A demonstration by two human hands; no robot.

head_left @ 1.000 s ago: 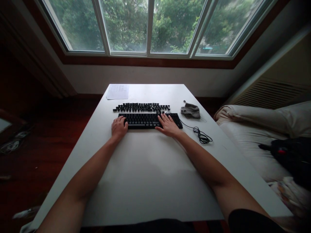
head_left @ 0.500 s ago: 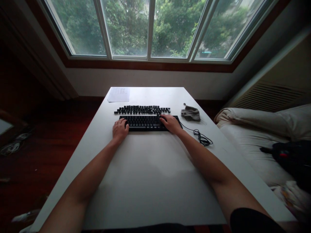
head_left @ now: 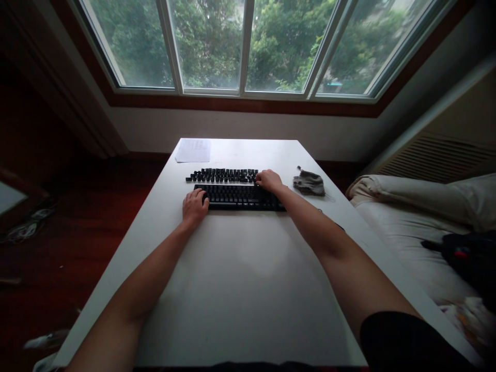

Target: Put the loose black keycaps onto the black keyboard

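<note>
A black keyboard lies across the far half of the white table. Behind it, rows of loose black keycaps are laid out. My left hand rests on the keyboard's left end, fingers curled over its edge. My right hand has reached past the keyboard to the right end of the keycap rows, fingers bent down onto the caps there; what it pinches, if anything, is hidden.
A grey cloth pouch sits right of the keyboard. A sheet of paper lies at the table's far left corner. A bed with pale bedding and a dark object flanks the right. Windows stand beyond.
My right hand has lifted off the keyboard's right end and moved back to the right end of the keycap rows. The left hand has stayed put. The view shifted slightly.
</note>
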